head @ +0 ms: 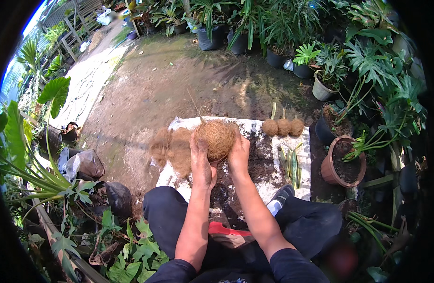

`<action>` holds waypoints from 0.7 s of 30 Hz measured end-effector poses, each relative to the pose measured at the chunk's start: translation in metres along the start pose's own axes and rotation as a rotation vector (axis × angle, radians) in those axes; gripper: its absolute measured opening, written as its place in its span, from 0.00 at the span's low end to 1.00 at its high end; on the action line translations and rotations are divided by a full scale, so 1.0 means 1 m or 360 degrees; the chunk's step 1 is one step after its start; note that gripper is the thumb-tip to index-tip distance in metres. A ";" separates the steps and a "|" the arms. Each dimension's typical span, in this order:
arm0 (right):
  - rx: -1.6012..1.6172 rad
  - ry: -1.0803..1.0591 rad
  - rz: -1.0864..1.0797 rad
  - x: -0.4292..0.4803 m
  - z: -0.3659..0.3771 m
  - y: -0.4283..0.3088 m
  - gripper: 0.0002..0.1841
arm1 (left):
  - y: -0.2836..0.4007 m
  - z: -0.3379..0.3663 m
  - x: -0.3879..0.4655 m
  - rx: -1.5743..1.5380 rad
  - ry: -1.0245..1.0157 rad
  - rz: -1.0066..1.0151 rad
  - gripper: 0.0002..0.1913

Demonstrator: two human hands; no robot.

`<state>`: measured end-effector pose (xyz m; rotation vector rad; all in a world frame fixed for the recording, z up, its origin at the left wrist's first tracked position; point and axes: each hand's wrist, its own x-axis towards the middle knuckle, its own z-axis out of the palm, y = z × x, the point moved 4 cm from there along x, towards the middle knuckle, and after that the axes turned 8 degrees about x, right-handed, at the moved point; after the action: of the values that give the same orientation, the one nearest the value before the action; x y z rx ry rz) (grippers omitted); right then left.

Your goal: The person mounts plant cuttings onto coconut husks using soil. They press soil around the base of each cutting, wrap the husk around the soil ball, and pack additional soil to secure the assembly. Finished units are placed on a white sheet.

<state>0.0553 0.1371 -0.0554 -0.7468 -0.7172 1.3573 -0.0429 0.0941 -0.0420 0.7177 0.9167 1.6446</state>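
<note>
Between both palms I hold a ball of brown coconut fibre [215,139], with loose strands and one thin stalk sticking up from its top. My left hand [202,159] presses its left side, thumb towards me, and my right hand [239,150] cups its right side. Most of the fingers are hidden behind the ball. Under it lies a white sheet [303,155] strewn with dark soil [261,155]. To the left is a heap of loose coconut fibre [180,152], partly on the sheet. Several cut snake plant leaves [293,166] rest on the sheet's right side.
Three small fibre balls with leaf cuttings [283,127] stand in a row at the sheet's far right corner. A terracotta-coloured pot [326,169] and a white pot [322,88] stand to the right. Black plant bags [118,198] flank the left. My shoe [285,194] touches the sheet's near edge.
</note>
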 end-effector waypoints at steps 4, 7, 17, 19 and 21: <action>0.0247 -0.0108 -0.0050 0.001 0.006 -0.010 0.34 | 0.028 -0.006 0.000 0.0546 0.0188 0.0474 0.40; -0.0076 -0.0439 -0.0195 -0.003 0.017 -0.020 0.31 | 0.036 -0.009 -0.005 0.0689 0.0238 0.0588 0.43; 0.0417 -0.0450 0.0105 -0.022 0.053 -0.026 0.28 | 0.079 -0.012 -0.021 0.0666 -0.0034 0.0668 0.40; 0.0092 -0.0526 -0.0149 -0.024 0.069 -0.038 0.30 | 0.086 -0.017 -0.022 0.0854 0.0041 0.0707 0.39; -0.0378 -0.0522 -0.0350 -0.027 0.085 -0.049 0.31 | 0.091 -0.025 -0.017 0.0718 0.0036 0.0667 0.38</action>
<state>0.0124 0.1121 0.0332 -0.6136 -1.2018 1.2165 -0.1051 0.0599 0.0224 1.2697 1.2335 1.8244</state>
